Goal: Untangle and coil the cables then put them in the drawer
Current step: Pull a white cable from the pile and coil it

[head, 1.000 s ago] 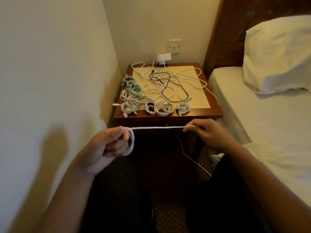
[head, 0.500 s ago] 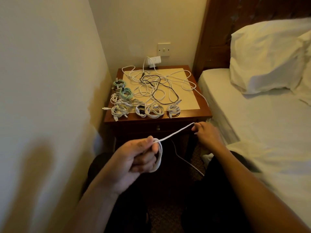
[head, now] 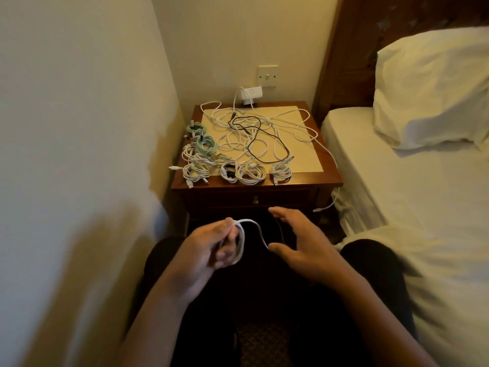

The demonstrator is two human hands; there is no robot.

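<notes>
My left hand [head: 203, 255] grips a white cable [head: 254, 226] that is looped in a small coil around its fingers, above my lap. From the coil the cable arcs right to the thumb of my right hand [head: 304, 242], whose fingers are spread and relaxed. On the nightstand [head: 304, 178] lies a loose tangle of white and black cables [head: 254, 136]. Several coiled white cables [head: 248, 173] sit along its front edge and green coils [head: 206, 143] at its left. The drawer [head: 254, 200] below is closed.
A wall stands close on the left. The bed [head: 410, 194] with a pillow [head: 428, 88] fills the right. A white charger [head: 250, 94] is plugged in behind the nightstand. One white cable end [head: 330, 205] hangs off the nightstand's right corner.
My right hand let go of the taut cable and came back toward my left hand, opening its fingers. The cable now sags in an arc. My left hand dropped lower with the coil.
</notes>
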